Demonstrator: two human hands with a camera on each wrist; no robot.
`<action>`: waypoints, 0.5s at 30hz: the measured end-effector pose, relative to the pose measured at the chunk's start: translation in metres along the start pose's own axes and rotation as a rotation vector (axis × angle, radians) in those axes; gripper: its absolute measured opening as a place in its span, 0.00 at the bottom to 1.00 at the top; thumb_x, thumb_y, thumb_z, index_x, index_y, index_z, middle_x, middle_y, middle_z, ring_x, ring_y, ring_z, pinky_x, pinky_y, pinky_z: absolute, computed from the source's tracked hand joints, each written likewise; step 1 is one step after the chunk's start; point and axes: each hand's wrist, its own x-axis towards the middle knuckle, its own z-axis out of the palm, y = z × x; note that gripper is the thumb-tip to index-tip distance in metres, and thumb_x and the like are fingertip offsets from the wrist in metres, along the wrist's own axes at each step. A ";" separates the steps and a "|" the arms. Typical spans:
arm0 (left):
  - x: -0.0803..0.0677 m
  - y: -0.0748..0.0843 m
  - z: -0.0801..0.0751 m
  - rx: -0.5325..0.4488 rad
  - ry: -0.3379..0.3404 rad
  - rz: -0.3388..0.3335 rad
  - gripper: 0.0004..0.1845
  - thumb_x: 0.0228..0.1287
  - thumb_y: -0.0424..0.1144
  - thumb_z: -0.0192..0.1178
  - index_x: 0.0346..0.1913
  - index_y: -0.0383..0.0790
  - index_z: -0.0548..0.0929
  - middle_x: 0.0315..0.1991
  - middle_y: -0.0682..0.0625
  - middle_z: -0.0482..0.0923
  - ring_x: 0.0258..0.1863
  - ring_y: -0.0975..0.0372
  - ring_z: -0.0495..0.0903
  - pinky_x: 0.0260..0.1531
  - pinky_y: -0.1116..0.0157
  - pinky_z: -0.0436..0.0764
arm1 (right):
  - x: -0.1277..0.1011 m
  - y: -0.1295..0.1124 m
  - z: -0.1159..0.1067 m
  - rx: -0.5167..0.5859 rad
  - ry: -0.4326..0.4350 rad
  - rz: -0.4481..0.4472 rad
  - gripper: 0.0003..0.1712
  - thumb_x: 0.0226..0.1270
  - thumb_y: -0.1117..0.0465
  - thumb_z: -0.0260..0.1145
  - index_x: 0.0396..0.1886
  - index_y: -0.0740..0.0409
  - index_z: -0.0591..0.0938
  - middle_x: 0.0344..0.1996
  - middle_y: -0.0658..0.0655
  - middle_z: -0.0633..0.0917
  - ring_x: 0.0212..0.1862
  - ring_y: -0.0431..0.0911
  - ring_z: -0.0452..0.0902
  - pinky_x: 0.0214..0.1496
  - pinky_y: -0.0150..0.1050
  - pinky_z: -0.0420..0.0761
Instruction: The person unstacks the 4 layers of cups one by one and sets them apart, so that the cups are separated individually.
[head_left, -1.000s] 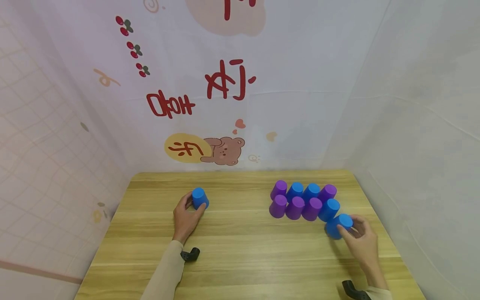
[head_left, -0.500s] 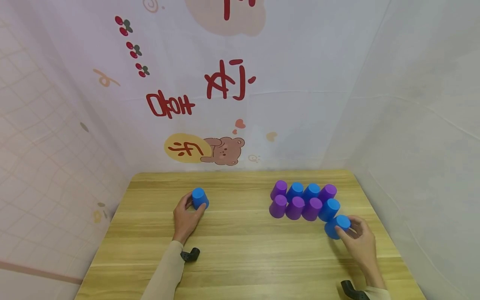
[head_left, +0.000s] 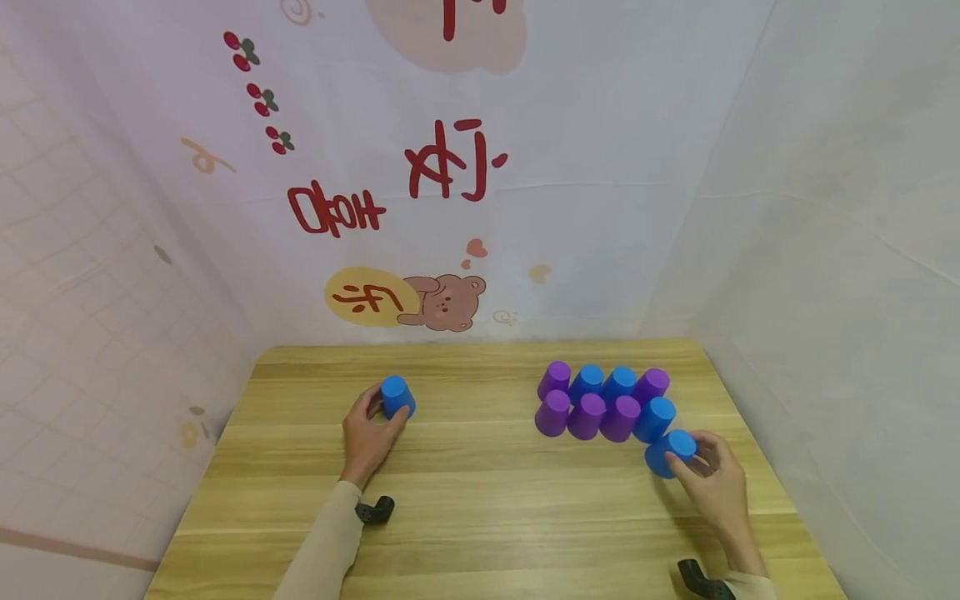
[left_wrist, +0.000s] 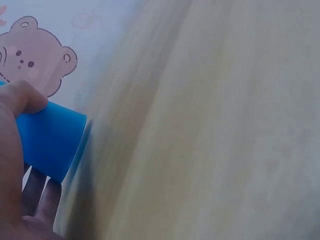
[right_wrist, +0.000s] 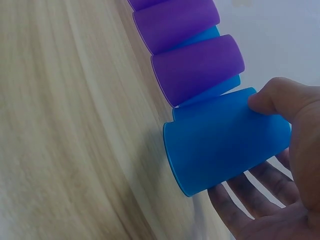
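On the wooden table [head_left: 480,500] my left hand [head_left: 369,432] grips an upside-down blue cup [head_left: 396,395] at the left; in the left wrist view the thumb and fingers wrap that blue cup [left_wrist: 49,139]. My right hand [head_left: 711,482] holds another upside-down blue cup [head_left: 670,451] at the right, its thumb and fingers curled round the blue cup [right_wrist: 227,140]. That cup stands just in front of a cluster of several purple and blue cups [head_left: 600,402], seen close as purple cups [right_wrist: 197,67] in the right wrist view.
Printed cloth walls [head_left: 450,183] close in the table at the back and both sides. Black wrist mounts [head_left: 373,509] show at my sleeves. Bare wood lies between the two hands.
The right hand has slid its blue cup slightly left, toward the cluster. The left hand and its cup have stayed in place.
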 end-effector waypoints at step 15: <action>-0.013 0.038 0.022 -0.074 -0.165 0.131 0.35 0.66 0.35 0.83 0.73 0.38 0.80 0.68 0.38 0.86 0.71 0.44 0.86 0.74 0.43 0.88 | 0.002 0.004 0.001 0.015 0.004 -0.003 0.34 0.68 0.69 0.83 0.70 0.67 0.79 0.50 0.29 0.82 0.53 0.19 0.81 0.55 0.13 0.85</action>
